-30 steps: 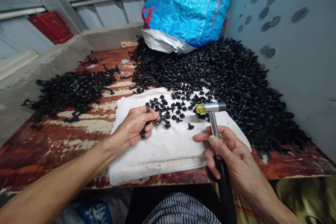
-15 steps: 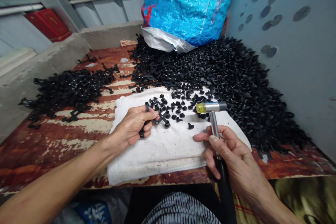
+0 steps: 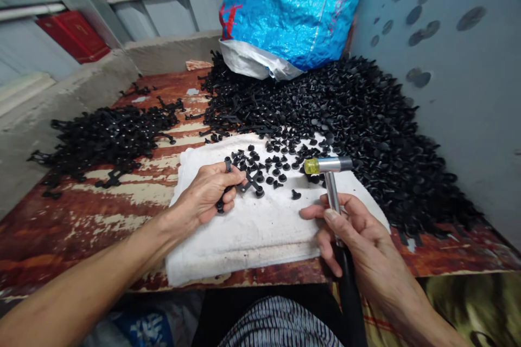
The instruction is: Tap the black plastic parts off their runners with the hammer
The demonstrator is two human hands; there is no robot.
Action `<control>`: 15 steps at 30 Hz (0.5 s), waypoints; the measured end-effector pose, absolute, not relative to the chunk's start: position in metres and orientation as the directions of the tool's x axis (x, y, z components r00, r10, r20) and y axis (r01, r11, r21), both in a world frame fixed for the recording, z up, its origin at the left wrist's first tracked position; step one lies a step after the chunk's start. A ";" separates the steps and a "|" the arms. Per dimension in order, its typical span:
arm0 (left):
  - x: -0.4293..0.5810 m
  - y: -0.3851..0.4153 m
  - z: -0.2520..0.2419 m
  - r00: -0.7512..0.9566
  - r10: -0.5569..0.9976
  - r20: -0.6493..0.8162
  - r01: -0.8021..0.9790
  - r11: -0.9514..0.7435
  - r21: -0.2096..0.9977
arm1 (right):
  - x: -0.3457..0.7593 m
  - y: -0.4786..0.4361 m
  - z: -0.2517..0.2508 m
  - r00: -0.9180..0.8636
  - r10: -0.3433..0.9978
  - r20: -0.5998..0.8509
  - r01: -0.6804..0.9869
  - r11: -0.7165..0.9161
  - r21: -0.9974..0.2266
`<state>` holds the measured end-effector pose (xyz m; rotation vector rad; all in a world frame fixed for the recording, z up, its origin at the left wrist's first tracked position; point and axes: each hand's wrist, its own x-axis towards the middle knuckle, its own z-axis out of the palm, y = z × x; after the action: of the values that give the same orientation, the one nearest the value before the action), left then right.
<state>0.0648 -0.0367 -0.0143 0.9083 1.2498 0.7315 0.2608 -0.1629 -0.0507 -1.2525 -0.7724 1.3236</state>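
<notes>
My left hand (image 3: pixel 214 190) is closed around a black plastic bracket with several arms (image 3: pixel 251 183), its ends sticking out past the fingers above the white cloth (image 3: pixel 260 233). One arm's end sits at a small round black peg. In my right hand (image 3: pixel 354 227) is a small mallet (image 3: pixel 331 184) with a metal head, a yellow face and a black handle. Its head is raised over the cloth's right part, the yellow face toward the left. Small black pegs with disc heads (image 3: pixel 280 165) lie scattered on the cloth between and beyond my hands.
A large heap of black pegs (image 3: pixel 366 124) covers the table's right and back. Above it hangs a blue sack (image 3: pixel 288 11). On the left lies a pile of black brackets (image 3: pixel 109 141) on the worn red table (image 3: pixel 106 222). A grey panel (image 3: pixel 459 92) borders the right side.
</notes>
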 end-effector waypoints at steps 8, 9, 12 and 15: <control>0.067 -0.037 -0.010 0.181 0.850 -0.495 0.022 0.500 0.866 | 0.259 -0.160 -0.045 0.165 0.954 -0.252 -0.286 -0.198 -0.938; 0.067 -0.037 -0.010 0.183 0.849 -0.496 0.021 0.501 0.865 | 0.259 -0.160 -0.045 0.166 0.953 -0.252 -0.284 -0.199 -0.938; 0.068 -0.036 -0.009 0.179 0.848 -0.498 0.017 0.504 0.864 | 0.260 -0.160 -0.045 0.161 0.952 -0.261 -0.281 -0.209 -0.936; 0.069 -0.036 -0.009 0.174 0.848 -0.500 0.014 0.506 0.862 | 0.260 -0.161 -0.046 0.157 0.950 -0.268 -0.285 -0.217 -0.934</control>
<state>0.0689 -0.0361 -0.0085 0.8693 1.2661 0.7116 0.2604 -0.1609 -0.0458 -1.2661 -0.7415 1.3518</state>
